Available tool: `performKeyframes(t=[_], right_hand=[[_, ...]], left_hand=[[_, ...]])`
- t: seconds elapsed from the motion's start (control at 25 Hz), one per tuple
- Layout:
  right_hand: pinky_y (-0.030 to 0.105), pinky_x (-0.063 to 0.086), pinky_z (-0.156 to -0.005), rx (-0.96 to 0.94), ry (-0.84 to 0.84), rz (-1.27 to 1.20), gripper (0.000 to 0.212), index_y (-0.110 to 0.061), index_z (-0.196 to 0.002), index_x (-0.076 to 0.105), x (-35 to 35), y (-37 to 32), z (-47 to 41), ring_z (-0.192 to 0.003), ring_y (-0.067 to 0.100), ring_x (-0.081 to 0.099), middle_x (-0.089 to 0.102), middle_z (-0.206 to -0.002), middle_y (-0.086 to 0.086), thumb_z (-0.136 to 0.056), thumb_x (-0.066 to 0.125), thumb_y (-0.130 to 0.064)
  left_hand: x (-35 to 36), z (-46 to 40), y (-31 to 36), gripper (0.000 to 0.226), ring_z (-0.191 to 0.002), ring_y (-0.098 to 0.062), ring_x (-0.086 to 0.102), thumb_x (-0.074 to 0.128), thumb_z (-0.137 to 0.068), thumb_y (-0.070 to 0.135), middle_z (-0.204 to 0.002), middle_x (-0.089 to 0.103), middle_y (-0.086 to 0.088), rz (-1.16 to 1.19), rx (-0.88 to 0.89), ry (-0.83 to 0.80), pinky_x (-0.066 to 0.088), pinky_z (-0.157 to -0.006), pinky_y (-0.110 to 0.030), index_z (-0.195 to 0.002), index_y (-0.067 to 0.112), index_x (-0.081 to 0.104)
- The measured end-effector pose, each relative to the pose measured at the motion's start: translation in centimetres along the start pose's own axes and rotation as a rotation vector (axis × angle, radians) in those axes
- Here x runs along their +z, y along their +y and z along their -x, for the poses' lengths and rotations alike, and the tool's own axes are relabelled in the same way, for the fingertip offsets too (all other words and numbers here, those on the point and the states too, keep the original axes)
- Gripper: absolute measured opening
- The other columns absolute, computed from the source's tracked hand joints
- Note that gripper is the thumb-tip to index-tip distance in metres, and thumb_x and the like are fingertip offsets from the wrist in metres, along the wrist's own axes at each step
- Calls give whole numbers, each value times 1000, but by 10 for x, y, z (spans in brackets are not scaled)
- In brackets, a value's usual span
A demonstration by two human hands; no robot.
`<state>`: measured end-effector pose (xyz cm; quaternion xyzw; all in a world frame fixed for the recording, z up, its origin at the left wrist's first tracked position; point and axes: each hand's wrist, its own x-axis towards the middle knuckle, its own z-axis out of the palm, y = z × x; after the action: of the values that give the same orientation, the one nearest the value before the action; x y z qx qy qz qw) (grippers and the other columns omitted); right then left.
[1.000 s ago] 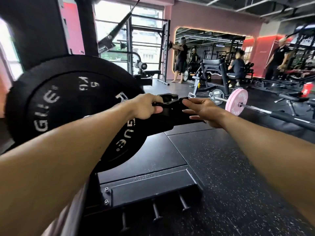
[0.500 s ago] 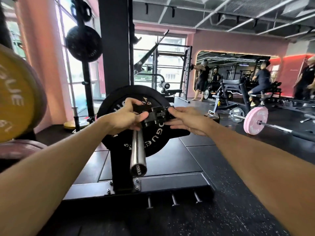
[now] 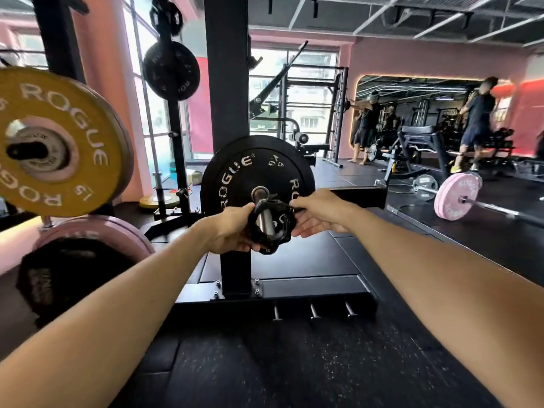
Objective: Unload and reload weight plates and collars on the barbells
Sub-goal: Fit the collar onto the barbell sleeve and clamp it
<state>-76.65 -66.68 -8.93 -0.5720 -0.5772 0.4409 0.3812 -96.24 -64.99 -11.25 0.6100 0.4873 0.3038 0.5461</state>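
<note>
A black Rogue plate [image 3: 235, 178] sits on a barbell sleeve [image 3: 263, 207] that points toward me from the rack upright. A black clamp collar [image 3: 270, 231] rings the sleeve near its end, in front of the plate. My left hand [image 3: 232, 231] grips the collar's left side. My right hand [image 3: 321, 213] holds the collar's right side, thumb on top and fingers reaching underneath.
A yellow 15 plate [image 3: 61, 142] and pink plates [image 3: 97, 234] are stored at left. The black rack upright [image 3: 226, 83] and its floor base [image 3: 294, 293] stand just ahead. A pink-plated barbell [image 3: 456, 195] lies on the floor at right. People train at the back.
The view has drawn back and centred on the sleeve's end. The collar has slid outward along the sleeve, away from the plate, with both hands still on it.
</note>
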Motion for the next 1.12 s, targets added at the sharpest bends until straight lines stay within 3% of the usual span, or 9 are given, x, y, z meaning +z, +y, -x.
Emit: performKeyframes(t=[0.16, 0.32, 0.52, 0.76, 0.92, 1.04, 1.12], right_hand=[[30, 59, -48, 100, 8, -28, 28, 6, -87, 53, 19, 28, -6, -52, 26, 71, 70, -56, 14, -101, 49, -18], [31, 60, -52, 103, 42, -41, 30, 10, -89, 55, 29, 49, -23, -52, 27, 71, 70, -60, 17, -102, 47, -17], [32, 60, -52, 108, 122, -59, 31, 11, -105, 53, 32, 67, -47, -49, 24, 69, 66, -76, 21, -103, 48, -20], [32, 58, -52, 103, 161, -69, 34, 10, -108, 56, 28, 74, -96, -56, 28, 68, 67, -74, 19, -103, 47, -22], [36, 57, -53, 95, 207, -66, 27, 8, -102, 57, 20, 73, -146, -60, 33, 68, 67, -75, 21, -101, 50, -18], [40, 58, -55, 94, 250, -59, 26, 8, -99, 58, 14, 70, -193, -63, 37, 67, 67, -83, 26, -100, 53, -17], [40, 58, -57, 100, 273, -61, 26, 8, -95, 57, 10, 73, -227, -60, 36, 66, 66, -82, 26, -99, 54, -17]], left_hand=[[8, -10, -30, 53, -63, -30, 69, 24, -104, 43, -83, 72, -19, 103, -127, -19, 57, -56, -31, -98, 7, 61], [12, -42, -55, 46, -55, -25, 70, 25, -104, 38, -69, 73, -13, 130, -87, 103, 56, -49, -33, -104, 6, 59], [16, -81, -74, 42, -68, -23, 68, 27, -103, 42, -98, 60, -10, 87, 9, 234, 56, -51, -35, -126, 7, 33], [8, -121, -66, 48, -76, -25, 65, 28, -103, 39, -104, 58, -13, 91, -5, 245, 55, -47, -33, -132, 1, 30], [-5, -165, -64, 56, -76, -21, 65, 29, -103, 43, -105, 66, -15, 114, -42, 269, 52, -46, -28, -135, -2, 39], [-18, -202, -65, 58, -77, -23, 68, 28, -102, 51, -87, 73, -11, 190, -114, 209, 54, -59, -33, -114, 4, 59], [-24, -234, -63, 63, -85, -29, 68, 29, -99, 57, -94, 72, -16, 250, -162, 170, 56, -72, -39, -108, 4, 63]])
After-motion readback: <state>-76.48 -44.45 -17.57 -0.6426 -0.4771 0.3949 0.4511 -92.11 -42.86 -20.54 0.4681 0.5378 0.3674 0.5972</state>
